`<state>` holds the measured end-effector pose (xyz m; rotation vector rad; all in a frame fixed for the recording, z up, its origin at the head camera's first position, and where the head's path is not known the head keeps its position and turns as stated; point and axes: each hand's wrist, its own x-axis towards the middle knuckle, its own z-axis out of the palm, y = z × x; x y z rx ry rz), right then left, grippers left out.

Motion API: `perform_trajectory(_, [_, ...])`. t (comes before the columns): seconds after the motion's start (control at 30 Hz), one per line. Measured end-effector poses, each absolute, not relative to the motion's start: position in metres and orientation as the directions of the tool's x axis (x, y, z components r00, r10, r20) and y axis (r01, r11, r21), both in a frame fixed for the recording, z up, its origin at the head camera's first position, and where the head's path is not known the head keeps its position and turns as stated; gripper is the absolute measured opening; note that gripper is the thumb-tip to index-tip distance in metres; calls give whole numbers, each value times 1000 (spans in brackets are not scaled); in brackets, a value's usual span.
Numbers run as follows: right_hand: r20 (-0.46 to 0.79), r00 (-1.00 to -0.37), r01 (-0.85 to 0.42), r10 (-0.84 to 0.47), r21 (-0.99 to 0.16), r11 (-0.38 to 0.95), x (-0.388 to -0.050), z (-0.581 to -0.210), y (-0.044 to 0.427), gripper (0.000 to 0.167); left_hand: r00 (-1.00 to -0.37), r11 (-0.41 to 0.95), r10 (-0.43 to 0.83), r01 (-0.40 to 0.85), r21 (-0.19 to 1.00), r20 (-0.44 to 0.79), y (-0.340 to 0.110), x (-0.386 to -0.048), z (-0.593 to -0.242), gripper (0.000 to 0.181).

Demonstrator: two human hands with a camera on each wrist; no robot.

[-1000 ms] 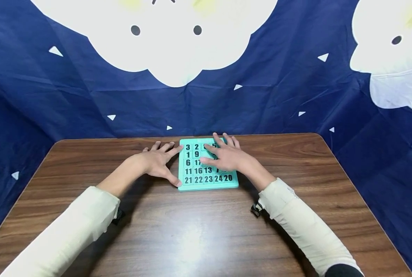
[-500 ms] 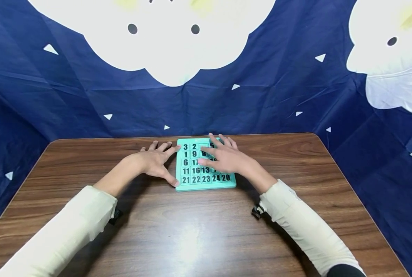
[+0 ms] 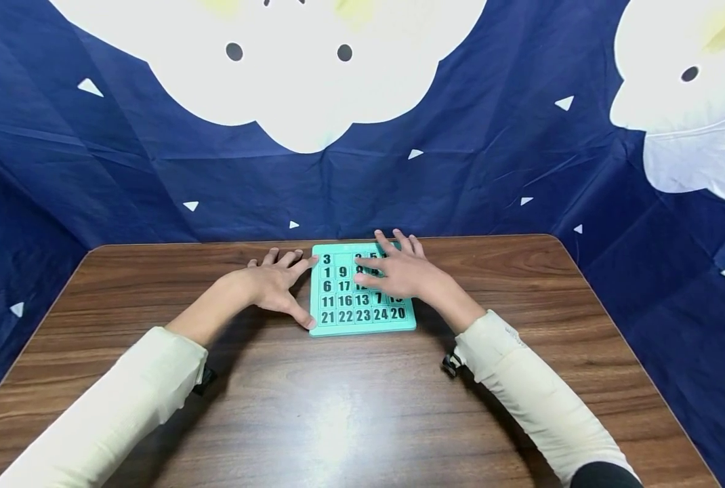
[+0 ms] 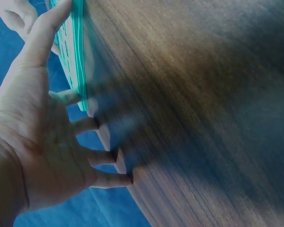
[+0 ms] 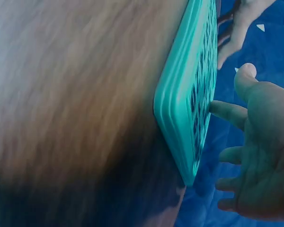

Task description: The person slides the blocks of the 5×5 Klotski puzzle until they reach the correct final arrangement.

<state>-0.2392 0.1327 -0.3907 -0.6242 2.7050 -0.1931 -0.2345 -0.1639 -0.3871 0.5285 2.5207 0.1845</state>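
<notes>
A turquoise number puzzle board [image 3: 362, 329] lies flat near the table's far edge, its tiles printed in black. My left hand [image 3: 272, 286] is spread at its left side, thumb at the lower left corner and index finger at the upper left. In the left wrist view that hand [image 4: 42, 137] has its other fingertips on the table. Over the board's right part is my right hand [image 3: 408, 274], fingers spread; in the right wrist view the index fingertip of this hand [image 5: 270, 146] touches the tiles. The bare slot [image 3: 342, 259] is in the top row, right of tile 3.
The brown wooden table [image 3: 362, 400] extends toward the front and to both sides. Behind it hangs a dark blue cloth [image 3: 246, 183] with white cartoon shapes and small triangles, also along the sides.
The tile 2 has moved right along the top row, and the bare slot now lies right of tile 3. My right hand has shifted slightly right; my left hand stays at the board's edge.
</notes>
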Motion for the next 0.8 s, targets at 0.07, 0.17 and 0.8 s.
perform_trajectory(0.07, [-305, -840, -398, -449, -218, 891, -239, -390, 134, 69, -770, 914, 405, 330, 236, -492, -164, -234, -387, 147])
perform_trajectory(0.17, [-276, -836, -417, -475, -245, 875, -239, -391, 126, 70, -768, 915, 402, 327, 235, -499, -164, -234, -387, 147])
perform_trajectory(0.8, [-264, -824, -467, -501, -183, 865, -238, -391, 119, 68, -769, 914, 405, 335, 229, -494, -164, -237, -387, 149])
